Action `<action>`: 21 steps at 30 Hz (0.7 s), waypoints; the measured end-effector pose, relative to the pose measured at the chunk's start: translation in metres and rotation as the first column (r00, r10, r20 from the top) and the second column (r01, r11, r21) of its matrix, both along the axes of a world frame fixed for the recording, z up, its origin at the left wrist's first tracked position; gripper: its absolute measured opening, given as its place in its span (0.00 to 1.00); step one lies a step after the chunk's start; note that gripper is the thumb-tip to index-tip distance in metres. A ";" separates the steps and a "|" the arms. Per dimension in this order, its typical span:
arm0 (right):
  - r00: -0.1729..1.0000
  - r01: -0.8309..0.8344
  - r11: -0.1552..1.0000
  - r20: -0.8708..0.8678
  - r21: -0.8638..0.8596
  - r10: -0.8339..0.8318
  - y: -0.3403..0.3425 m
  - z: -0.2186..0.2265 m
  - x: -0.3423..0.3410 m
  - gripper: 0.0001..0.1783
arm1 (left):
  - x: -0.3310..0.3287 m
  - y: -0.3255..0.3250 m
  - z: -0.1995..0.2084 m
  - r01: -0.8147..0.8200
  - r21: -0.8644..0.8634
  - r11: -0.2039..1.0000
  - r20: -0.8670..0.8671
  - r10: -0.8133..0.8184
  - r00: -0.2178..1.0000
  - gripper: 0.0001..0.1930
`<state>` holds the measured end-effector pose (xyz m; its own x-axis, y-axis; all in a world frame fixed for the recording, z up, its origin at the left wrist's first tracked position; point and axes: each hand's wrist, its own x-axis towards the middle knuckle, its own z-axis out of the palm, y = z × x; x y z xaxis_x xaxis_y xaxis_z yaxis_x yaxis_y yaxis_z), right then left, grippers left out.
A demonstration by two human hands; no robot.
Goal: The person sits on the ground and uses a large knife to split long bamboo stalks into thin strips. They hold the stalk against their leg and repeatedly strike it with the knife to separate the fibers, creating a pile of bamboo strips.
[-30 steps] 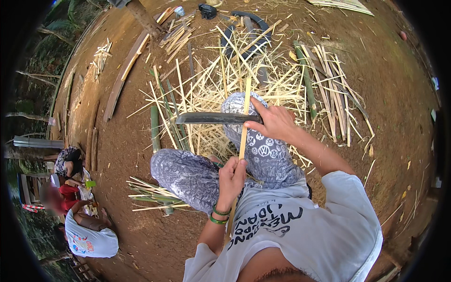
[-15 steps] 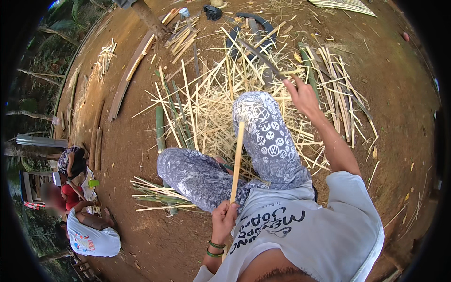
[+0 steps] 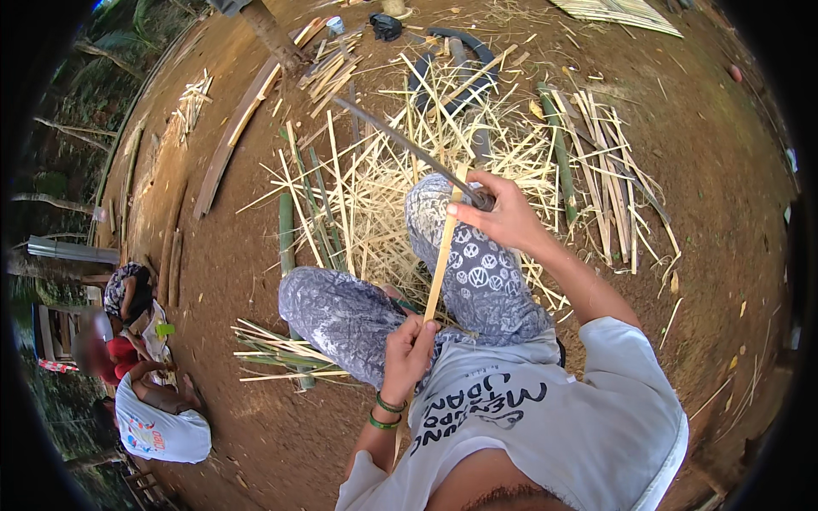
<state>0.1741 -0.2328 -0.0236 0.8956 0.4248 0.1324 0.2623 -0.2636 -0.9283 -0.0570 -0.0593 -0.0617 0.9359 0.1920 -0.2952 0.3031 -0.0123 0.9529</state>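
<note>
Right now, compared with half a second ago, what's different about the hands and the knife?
The right hand has moved left and back toward the body, bringing the knife from past the strip's far end to across it, and its thumb now meets the strip. The left hand moved slightly forward, still gripping the strip. The shavings look unchanged.

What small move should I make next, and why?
Probably pull the pale strip slowly toward you with your left hand while steadying the knife: your right hand holds the knife across the strip near its far end, and your left hand grips the strip closer to your body.
</note>
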 end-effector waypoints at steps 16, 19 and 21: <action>0.959 -0.016 0.966 0.270 -0.258 0.088 0.008 0.025 0.004 0.43 | 0.050 0.009 0.027 0.008 -0.205 0.979 0.033 -0.001 0.999 0.13; 0.952 0.021 0.852 0.271 -0.523 0.143 0.001 0.005 0.000 0.47 | 0.080 -0.001 0.022 -0.022 -0.143 0.989 0.012 0.024 1.000 0.13; 0.951 -0.018 0.793 0.235 -0.609 0.202 0.002 0.000 -0.005 0.51 | 0.096 -0.006 0.015 -0.041 -0.170 0.985 0.037 0.048 0.998 0.13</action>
<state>0.1692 -0.2308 -0.0233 0.8029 0.5938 0.0516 0.5412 -0.6900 -0.4807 0.0392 -0.0648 -0.0467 0.9394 0.1844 -0.2889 0.2606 0.1630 0.9516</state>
